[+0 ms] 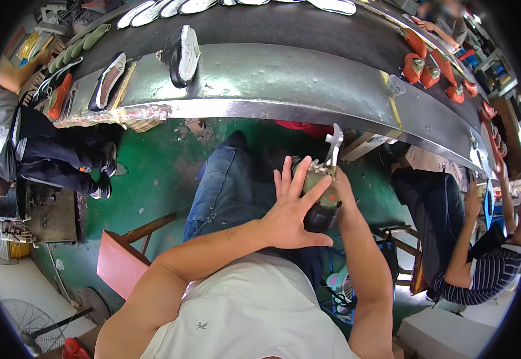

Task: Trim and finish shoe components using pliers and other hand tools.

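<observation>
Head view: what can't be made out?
- Head view, shoe: partly covered by left hand.
- Head view, right hand: grip mostly hidden behind shoe and left hand.
- Head view, metal tool: lower end lost behind the hands.
- Head view, fan: cut off by dark rim.

Head camera: worn on my head, left one of a pair, facing steeply down and forward.
White shirt: mine, very near, filling the bottom.
Left hand, right hand: close below my eyes, just right of centre.
Worktop: farther off, near edge bowed by the fisheye.
Green floor: deepest, below that edge.
</observation>
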`<state>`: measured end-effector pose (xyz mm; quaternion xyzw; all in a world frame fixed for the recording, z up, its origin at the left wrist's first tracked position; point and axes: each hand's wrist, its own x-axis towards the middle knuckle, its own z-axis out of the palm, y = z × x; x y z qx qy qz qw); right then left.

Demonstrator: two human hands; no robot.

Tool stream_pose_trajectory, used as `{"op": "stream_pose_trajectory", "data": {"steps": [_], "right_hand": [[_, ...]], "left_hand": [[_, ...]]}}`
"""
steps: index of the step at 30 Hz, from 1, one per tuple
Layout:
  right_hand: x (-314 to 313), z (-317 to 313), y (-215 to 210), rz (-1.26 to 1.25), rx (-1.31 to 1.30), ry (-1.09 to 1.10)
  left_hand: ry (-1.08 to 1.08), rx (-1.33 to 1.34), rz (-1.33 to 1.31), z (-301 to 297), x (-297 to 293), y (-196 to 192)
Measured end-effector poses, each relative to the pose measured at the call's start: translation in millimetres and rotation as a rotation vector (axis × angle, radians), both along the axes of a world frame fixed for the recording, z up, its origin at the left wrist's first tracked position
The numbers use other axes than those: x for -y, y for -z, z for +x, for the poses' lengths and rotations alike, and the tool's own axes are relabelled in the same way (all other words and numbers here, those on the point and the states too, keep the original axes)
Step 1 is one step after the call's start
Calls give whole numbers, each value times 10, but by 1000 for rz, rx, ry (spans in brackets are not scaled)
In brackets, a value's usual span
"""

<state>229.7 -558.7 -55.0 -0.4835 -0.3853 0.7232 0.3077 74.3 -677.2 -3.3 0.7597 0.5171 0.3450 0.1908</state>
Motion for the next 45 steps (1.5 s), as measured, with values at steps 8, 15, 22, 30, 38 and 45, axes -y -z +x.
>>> {"op": "stream_pose_trajectory", "data": {"steps": [8, 15, 22, 30, 38, 45], "right_hand": [[674, 66, -543, 436, 292, -130], [1007, 468, 52, 160, 227, -91], [1080, 521, -109, 289, 559, -642], [384, 327, -565, 326, 670, -1034], [417, 225, -106, 546, 793, -922], [656, 216, 76, 65, 546, -705]], "left_hand": [[27, 1062, -936, -891, -128, 798], [-119, -152, -503, -651, 27, 907], [-200, 87, -465, -776, 59, 966], [-3, -110, -291, -627, 102, 800], [16, 1116, -965, -734, -63, 1535], [-80, 650, -674, -608, -168, 1713]]}}
